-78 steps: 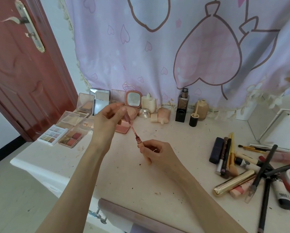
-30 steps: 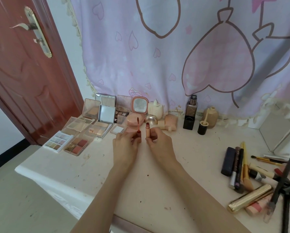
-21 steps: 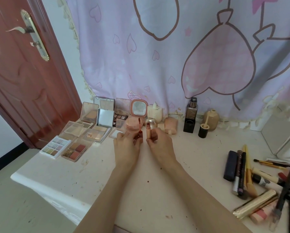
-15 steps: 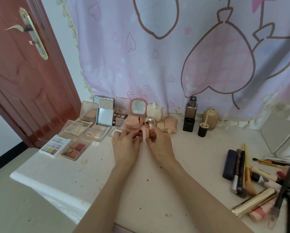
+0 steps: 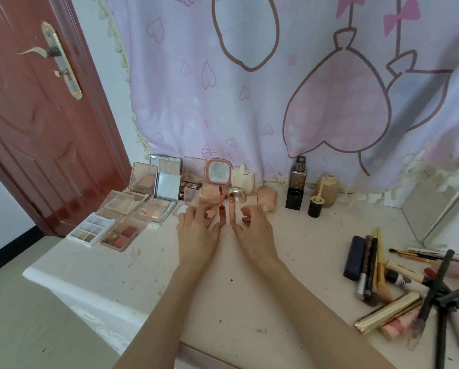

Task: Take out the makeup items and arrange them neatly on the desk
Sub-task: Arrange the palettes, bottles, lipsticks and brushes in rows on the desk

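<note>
On the left of the pale, speckled desk [image 5: 223,302] lie two flat square eyeshadow palettes, one pastel in a white case [image 5: 90,229] and one reddish in a clear case [image 5: 122,234], with several opened mirrored compacts [image 5: 154,193] crowded behind them; their exact number is hard to tell. Next, the left hand [image 5: 196,235] rests on the desk with fingers loosely spread, its thumb side touching the upended cap and wand of a lip gloss [image 5: 221,209], which stands with its reddish applicator tip up. Just beside it stands the slim peach lip gloss tube [image 5: 232,210], open at the top, with the right hand [image 5: 255,233] lightly curled alongside, thumb at its base; neither hand plainly grips anything. Both pieces look light, stiff and top-heavy, likely to topple at a nudge, and the wet wand would smear, so pinching each low on its smooth barrel seems wisest. Further right stand a dark rectangular foundation bottle [image 5: 296,190] and a beige rounded bottle [image 5: 328,190]. At the far right lies a jumbled heap of brushes, pencils and tubes [image 5: 398,288], too tangled to count.
</note>
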